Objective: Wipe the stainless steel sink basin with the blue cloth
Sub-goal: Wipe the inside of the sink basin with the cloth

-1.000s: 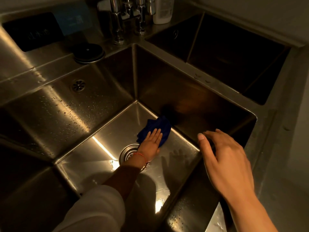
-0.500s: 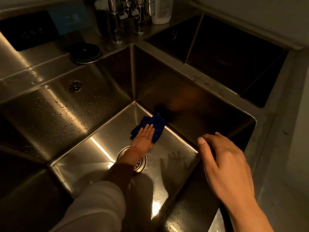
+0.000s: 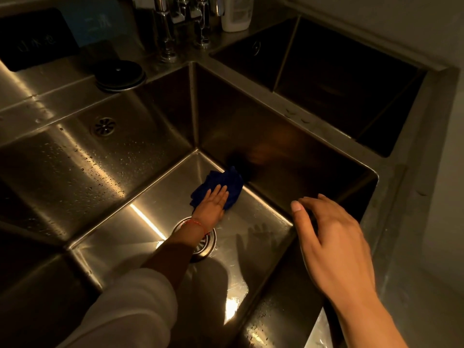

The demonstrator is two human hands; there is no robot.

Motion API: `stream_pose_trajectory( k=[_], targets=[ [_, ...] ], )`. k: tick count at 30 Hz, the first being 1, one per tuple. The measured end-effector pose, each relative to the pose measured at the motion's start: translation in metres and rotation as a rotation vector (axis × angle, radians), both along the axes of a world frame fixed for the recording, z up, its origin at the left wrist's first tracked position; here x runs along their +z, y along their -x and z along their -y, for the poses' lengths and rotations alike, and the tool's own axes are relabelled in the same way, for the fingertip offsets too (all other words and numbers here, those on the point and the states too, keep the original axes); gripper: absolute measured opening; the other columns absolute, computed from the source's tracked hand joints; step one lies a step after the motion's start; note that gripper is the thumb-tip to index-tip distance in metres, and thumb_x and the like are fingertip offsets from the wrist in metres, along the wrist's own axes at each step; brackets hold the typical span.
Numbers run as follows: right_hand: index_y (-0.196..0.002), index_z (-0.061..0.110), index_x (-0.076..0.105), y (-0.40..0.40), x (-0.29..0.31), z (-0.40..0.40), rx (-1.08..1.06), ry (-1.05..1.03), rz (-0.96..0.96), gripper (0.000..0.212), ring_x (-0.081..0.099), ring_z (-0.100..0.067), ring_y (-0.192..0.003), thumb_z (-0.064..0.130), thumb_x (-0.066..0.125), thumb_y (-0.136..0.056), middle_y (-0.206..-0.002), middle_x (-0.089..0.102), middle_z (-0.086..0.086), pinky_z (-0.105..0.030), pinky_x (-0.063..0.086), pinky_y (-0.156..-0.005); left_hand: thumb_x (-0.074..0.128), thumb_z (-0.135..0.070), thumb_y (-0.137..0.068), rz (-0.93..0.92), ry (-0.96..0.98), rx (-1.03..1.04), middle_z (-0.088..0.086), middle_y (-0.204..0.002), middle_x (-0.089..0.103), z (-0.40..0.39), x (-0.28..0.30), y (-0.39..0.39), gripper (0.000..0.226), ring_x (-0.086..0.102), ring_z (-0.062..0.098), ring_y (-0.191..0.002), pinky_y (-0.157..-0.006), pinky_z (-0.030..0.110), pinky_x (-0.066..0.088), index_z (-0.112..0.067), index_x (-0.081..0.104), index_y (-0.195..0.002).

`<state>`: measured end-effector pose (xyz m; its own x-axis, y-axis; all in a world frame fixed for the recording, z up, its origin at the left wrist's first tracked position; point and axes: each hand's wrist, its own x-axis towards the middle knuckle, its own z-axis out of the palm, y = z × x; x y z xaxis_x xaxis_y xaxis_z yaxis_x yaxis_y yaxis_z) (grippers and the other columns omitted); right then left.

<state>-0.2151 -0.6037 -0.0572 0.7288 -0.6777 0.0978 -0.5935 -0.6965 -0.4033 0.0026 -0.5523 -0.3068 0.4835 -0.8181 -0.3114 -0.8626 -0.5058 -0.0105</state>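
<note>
1. Right, the left hand (image 3: 210,203) lies flat, fingers straight and together, pressing the blue cloth (image 3: 221,188) onto the sink (image 3: 140,197) floor by its far corner.
2. Best keep the palm flat and work overlapping strokes along the wall seam.
3. The right hand (image 3: 331,237) hovers, fingers loosely spread, holding nothing, over the right edge.
4. The drain (image 3: 200,241) lies under the forearm; taps (image 3: 180,23) and a bottle (image 3: 236,13) stand on the counter's far edge.

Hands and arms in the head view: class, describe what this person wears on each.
The left hand has a thin red string bracelet at the wrist and a loose, pale long sleeve pushed up the forearm. The right hand and forearm show no sleeve, ring or watch.
</note>
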Motion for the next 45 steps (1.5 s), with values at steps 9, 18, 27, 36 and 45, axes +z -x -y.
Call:
stream_pose_trajectory(
  k=[9, 18, 27, 36, 45],
  targets=[
    [-0.116, 0.018, 0.060, 0.000, 0.000, 0.000, 0.003, -0.001, 0.014, 0.067, 0.042, -0.014, -0.127, 0.057, 0.017, -0.083, -0.119, 0.062, -0.002, -0.038, 0.035, -0.104, 0.028, -0.020, -0.103, -0.049, 0.032, -0.066, 0.007, -0.162, -0.007, 0.002, -0.004, 0.023, 0.058, -0.007, 0.024, -0.149, -0.121, 0.037, -0.005, -0.009, 0.000, -0.153],
    [-0.115, 0.015, 0.060, 0.001, 0.000, 0.001, 0.013, -0.001, 0.030, 0.065, 0.042, -0.016, -0.127, 0.056, 0.019, -0.084, -0.119, 0.063, -0.004, -0.039, 0.036, -0.104, 0.030, -0.019, -0.104, -0.079, 0.023, -0.167, 0.006, -0.162, -0.007, -0.001, 0.001, 0.047, 0.059, -0.007, 0.023, -0.149, -0.121, 0.036, -0.005, -0.010, 0.001, -0.154],
    [-0.119, 0.015, 0.058, 0.003, 0.005, 0.000, 0.035, -0.021, 0.031, 0.059, 0.039, -0.014, -0.129, 0.051, 0.024, -0.086, -0.125, 0.059, -0.003, -0.038, 0.031, -0.107, 0.039, 0.004, -0.095, -0.032, 0.010, -0.158, 0.010, -0.160, -0.012, -0.003, 0.012, 0.061, 0.073, -0.010, 0.025, -0.148, -0.121, 0.039, -0.001, -0.007, -0.004, -0.153],
    [-0.122, 0.017, 0.058, 0.034, 0.028, 0.016, 0.121, 0.184, -0.075, 0.051, 0.040, -0.015, -0.129, 0.047, 0.030, -0.091, -0.127, 0.059, -0.001, -0.033, 0.022, -0.107, 0.037, -0.010, -0.098, -0.055, 0.015, -0.049, 0.011, -0.160, -0.011, -0.006, 0.011, 0.069, 0.068, -0.010, 0.027, -0.148, -0.121, 0.039, -0.002, -0.011, -0.002, -0.153],
    [-0.128, 0.024, 0.052, 0.053, 0.017, 0.030, 0.135, 0.103, -0.074, 0.064, 0.023, 0.002, -0.128, 0.057, 0.015, -0.087, -0.135, 0.051, 0.007, -0.027, 0.015, -0.110, 0.038, -0.016, -0.100, -0.032, -0.042, -0.026, 0.008, -0.160, -0.015, -0.001, 0.008, 0.060, 0.068, -0.012, 0.025, -0.148, -0.121, 0.041, 0.000, -0.013, -0.005, -0.153]
  ],
)
